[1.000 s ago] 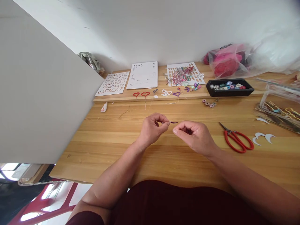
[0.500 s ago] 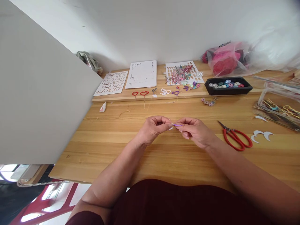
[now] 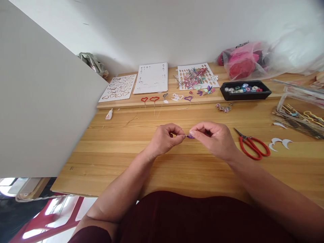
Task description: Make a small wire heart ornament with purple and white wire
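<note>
Over the middle of the wooden table [image 3: 177,168], my left hand [image 3: 165,138] and my right hand [image 3: 215,138] meet fingertip to fingertip. Both pinch a small purple piece [image 3: 190,136] between thumb and forefinger; most of it is hidden by the fingers. The remaining fingers of each hand are curled in.
Red-handled scissors [image 3: 250,146] lie right of my right hand, with white crescent cut-outs [image 3: 279,143] beyond. A raised shelf holds cut-out sheets [image 3: 152,78], red wire hearts [image 3: 149,99], coloured petals [image 3: 194,77] and a black tray of spools [image 3: 244,90]. A glue tube [image 3: 108,114] lies left; a grey panel [image 3: 37,101] stands at far left.
My right hand has come in from the right and closed its fingertips on the purple piece that my left hand held out alone. Both hands sit a little higher in view.
</note>
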A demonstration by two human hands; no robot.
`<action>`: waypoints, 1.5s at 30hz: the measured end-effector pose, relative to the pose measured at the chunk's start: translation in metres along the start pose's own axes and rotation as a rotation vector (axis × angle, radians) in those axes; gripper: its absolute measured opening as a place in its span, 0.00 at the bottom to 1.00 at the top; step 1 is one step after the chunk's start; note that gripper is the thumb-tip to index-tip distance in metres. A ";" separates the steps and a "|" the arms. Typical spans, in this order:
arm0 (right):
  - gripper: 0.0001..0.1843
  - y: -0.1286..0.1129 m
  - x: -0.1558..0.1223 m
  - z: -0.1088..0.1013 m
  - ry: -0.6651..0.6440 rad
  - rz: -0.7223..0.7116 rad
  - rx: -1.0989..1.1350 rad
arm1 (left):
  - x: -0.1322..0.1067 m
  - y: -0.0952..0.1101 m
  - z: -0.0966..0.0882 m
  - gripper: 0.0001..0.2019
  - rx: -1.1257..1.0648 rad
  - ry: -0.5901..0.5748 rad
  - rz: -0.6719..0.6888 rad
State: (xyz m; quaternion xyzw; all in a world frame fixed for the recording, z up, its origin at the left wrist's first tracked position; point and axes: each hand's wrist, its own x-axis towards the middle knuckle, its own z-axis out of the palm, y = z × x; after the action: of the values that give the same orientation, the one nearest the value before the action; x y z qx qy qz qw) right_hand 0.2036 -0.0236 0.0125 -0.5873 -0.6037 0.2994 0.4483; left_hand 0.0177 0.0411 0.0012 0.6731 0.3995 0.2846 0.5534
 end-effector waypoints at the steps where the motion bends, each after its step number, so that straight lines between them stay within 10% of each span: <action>1: 0.10 0.002 0.002 -0.001 -0.007 0.004 0.010 | -0.001 0.001 0.000 0.10 -0.019 -0.034 -0.013; 15: 0.13 0.014 0.010 -0.001 -0.107 0.162 0.218 | -0.002 0.001 -0.002 0.11 -0.226 -0.158 -0.093; 24: 0.14 0.021 0.007 0.016 -0.167 0.452 0.628 | 0.003 -0.003 0.002 0.14 -0.424 0.004 -0.113; 31: 0.11 0.004 -0.005 0.018 -0.095 0.133 0.217 | 0.005 -0.006 0.005 0.10 -0.249 0.193 0.048; 45: 0.09 0.001 -0.003 0.003 0.094 -0.073 -0.097 | 0.001 -0.001 0.004 0.10 -0.139 0.031 -0.031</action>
State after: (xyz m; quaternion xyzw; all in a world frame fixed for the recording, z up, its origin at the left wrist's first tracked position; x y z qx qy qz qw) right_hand 0.2008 -0.0254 0.0101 -0.5995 -0.6168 0.2253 0.4576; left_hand 0.0216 0.0400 -0.0003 0.6225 0.3976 0.3135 0.5967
